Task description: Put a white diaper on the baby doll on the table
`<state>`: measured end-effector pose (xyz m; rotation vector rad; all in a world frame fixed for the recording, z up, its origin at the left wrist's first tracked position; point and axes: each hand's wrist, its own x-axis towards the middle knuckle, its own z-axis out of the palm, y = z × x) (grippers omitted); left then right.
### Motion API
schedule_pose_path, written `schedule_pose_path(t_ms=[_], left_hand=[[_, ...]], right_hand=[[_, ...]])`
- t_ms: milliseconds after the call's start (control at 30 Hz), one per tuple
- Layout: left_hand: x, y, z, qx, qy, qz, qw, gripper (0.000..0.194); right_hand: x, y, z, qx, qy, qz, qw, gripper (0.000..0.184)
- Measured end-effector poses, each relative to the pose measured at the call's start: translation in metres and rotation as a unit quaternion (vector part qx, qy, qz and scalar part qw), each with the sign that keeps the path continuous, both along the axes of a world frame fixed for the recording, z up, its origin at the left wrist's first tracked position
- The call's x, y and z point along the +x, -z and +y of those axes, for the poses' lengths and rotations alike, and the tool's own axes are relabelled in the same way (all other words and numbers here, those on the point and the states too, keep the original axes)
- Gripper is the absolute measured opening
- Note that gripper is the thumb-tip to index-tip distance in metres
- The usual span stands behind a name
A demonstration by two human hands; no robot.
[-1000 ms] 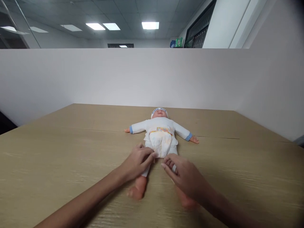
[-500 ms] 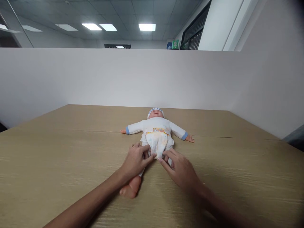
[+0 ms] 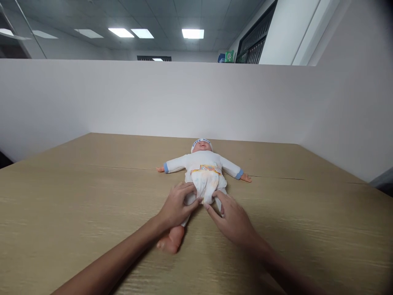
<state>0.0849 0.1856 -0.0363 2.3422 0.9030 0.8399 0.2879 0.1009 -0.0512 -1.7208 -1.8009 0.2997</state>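
Lettering on the doll's headband point(image 3: 202, 142) is unreadable.

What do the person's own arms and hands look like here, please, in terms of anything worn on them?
Both arms are bare as far as the picture shows: no sleeves, gloves, watch or bracelet can be seen. The left hand and the right hand show no rings that I can make out, and the fingernails look short and plain.

Colours and patterns: doll and work surface

Flesh-toned plastic baby doll point(image 3: 203, 172): white long-sleeved top with light-blue cuffs; white cap point(image 3: 202, 141) with dark lettering at 12 o'clock; white diaper point(image 3: 207, 183) with faint yellow mottling and a multicoloured printed waistband point(image 3: 206, 168). Light tan wood-grain laminate table point(image 3: 76, 196): fine horizontal streaks. Plain white partition panels point(image 3: 123, 98) at 12 o'clock.
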Motion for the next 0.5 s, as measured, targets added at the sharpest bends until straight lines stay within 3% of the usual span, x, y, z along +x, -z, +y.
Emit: schedule_pose_path(t_ms=[100,300,500], left_hand=[[0.001,0.002,0.003,-0.055,-0.026,-0.039,0.997,0.022],[0.004,0.017,0.008,-0.156,-0.044,-0.174,0.971,0.042],[0.001,0.020,0.004,-0.172,-0.129,-0.157,0.964,0.056]], right_hand=[[0.001,0.003,0.006,-0.019,0.045,0.042,0.998,0.023],[0.010,0.009,0.010,0.043,0.078,0.193,0.977,0.036],[0.019,-0.005,0.003,0.006,0.077,0.152,0.985,0.031]])
